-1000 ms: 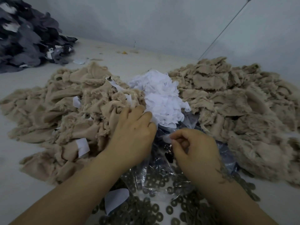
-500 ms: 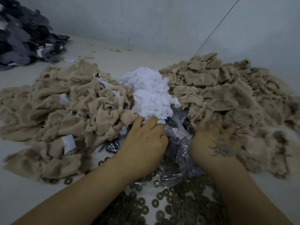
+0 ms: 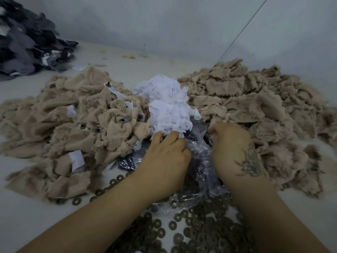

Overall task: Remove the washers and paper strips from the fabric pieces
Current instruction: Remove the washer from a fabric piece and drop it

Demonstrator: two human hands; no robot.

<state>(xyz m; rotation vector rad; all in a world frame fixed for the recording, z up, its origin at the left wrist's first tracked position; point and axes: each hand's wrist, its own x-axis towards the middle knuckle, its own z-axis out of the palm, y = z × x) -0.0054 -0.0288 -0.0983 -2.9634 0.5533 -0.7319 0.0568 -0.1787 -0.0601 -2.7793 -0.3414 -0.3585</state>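
Our left hand (image 3: 165,157) reaches into the paper (image 3: 168,106) pile's near edge, right hand (image 3: 232,145) curled beside the fabric (image 3: 237,99); can't tell what either grips. Washers (image 3: 182,229) lie nearest us.

A heap of dark grey cloth (image 3: 27,42) lies at the far left of the pale table (image 3: 23,212), against the grey wall (image 3: 164,21). A thin wire (image 3: 242,30) slants down the wall. A small yellow scrap (image 3: 131,56) sits near the wall's foot.
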